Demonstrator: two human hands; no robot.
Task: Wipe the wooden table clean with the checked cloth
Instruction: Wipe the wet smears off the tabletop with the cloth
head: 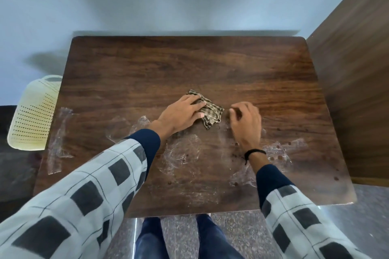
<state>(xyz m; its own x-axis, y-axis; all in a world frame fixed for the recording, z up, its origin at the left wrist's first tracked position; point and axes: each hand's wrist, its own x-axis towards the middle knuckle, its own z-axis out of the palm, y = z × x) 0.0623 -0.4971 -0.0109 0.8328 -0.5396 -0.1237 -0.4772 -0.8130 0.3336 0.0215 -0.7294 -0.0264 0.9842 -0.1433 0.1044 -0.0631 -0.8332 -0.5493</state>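
Note:
A dark wooden table [189, 63] fills the view, with whitish smears and small dark spots across its near half. A small crumpled checked cloth [211, 112], brown and beige, lies near the table's middle. My left hand [182, 112] lies flat on the cloth's left part, fingers spread over it and pressing it down. My right hand [246, 123] rests just right of the cloth, fingers curled with the tips on the wood, holding nothing. A black band circles its wrist.
A pale yellow perforated plastic basket [33, 113] stands off the table's left edge. A brown wooden panel [353, 73] rises along the right side. A grey wall lies behind the table. My legs stand at the near edge on a speckled floor.

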